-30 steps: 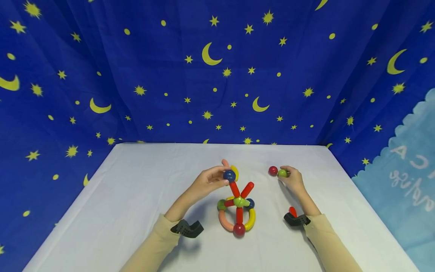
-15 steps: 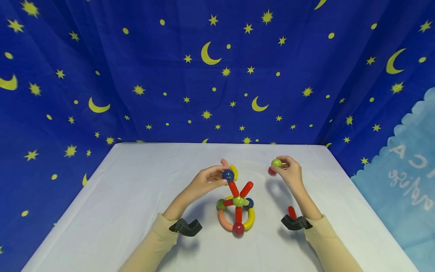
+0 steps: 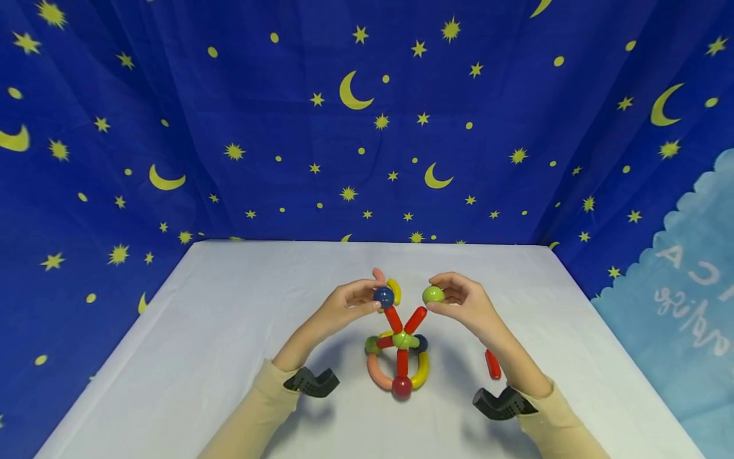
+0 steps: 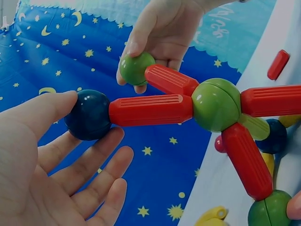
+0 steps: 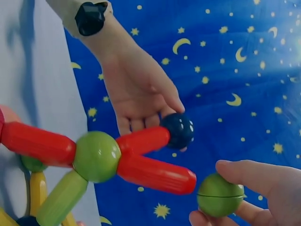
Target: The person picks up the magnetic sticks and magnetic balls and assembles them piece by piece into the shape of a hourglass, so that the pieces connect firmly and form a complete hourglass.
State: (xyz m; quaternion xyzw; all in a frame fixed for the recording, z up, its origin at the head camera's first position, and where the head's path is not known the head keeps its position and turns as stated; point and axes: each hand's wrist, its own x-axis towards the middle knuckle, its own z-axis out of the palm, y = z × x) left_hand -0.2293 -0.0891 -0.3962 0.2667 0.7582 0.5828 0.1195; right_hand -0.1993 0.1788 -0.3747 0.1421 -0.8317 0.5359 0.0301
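Two hands are engaged, each with one ball at the fingertips. Right hand [image 3: 467, 306]: thumb and fingers clamped on a green ball [image 3: 432, 294]. Left hand [image 3: 346, 305]: thumb and forefinger pinch a blue ball [image 3: 383, 296], the lower fingers spread. At the left fingertips, that ball sits on the end of a first red rod [image 3: 392, 319]. Just below and left of the right fingertips, a second red rod [image 3: 415, 320] presents a bare end; the right wrist view shows it apart from the green ball. Both rods meet at a hub ball [image 3: 401, 340], below and between the hands.

Seating appears to be the step in hand. Recommended: approach along the second red rod's axis, gently, the left fingers bracing without pulling; a sideways push could work the rod loose.

Farther below the fingers, a base ring [image 3: 423, 368] rests on the white tabletop [image 3: 246, 287]. Behind the left fingertips, a yellow curved piece [image 3: 394, 291] is partly hidden; what it touches cannot be told. A loose red rod [image 3: 493, 364] lies below the right hand.
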